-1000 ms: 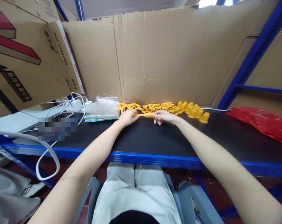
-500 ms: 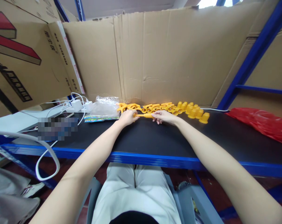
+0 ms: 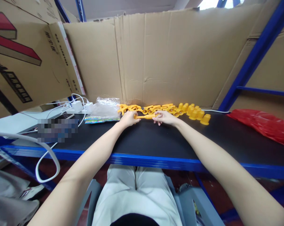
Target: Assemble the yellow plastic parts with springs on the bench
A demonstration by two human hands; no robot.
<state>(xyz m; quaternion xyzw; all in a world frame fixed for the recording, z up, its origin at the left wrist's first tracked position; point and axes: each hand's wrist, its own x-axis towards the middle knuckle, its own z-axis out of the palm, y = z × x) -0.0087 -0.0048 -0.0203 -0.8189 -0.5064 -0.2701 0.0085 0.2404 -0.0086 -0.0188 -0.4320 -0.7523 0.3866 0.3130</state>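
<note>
Between my hands a slim yellow plastic piece with a ridged section lies roughly level, just above the black tabletop. My left hand is closed on its left end. The fingers of my right hand pinch its right end, hiding that tip. Right behind the hands lies a row of yellow branched plastic parts, some with round cup-like ends. To the right of them stand several yellow flanged cups, upright and close together.
Clear plastic bags lie left of the yellow parts, near white chargers and cables. A red plastic bag rests at the right. Cardboard walls the back, and a blue rail edges the table. Another person's shoe shows lower left.
Both hands keep hold of the yellow piece in nearly the same place. The right fingers have shifted slightly, and a little more of the piece's right part shows.
</note>
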